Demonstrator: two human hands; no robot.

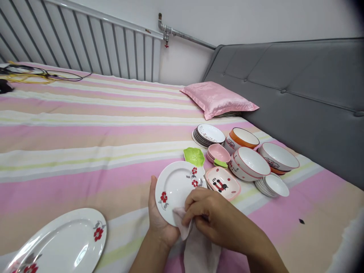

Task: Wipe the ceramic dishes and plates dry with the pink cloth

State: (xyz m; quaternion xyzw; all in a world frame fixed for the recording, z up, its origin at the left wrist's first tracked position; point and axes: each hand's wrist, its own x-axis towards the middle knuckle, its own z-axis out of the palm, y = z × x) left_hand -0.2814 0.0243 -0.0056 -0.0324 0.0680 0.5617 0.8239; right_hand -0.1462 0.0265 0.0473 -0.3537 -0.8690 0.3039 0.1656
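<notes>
Item: round plate [173, 178], white, red-flowered, near centre, gripped in my left hand [163, 223]. My left thumb runs along its left rim; the other fingers are hidden behind, so whether they spread I cannot tell. Carried from beneath, I judge, to leave its face free.

Item: pale cloth [199, 250], pinched in my curled right fingers against the plate's near edge; loose end hanging.

Item: large plate [62, 242], near left on striped sheet [127, 136], well apart, perhaps for elbow room.

Item: bowls [251, 161] and stacked saucers [210, 133], farther right, nested by kind, probably saving space.
</notes>
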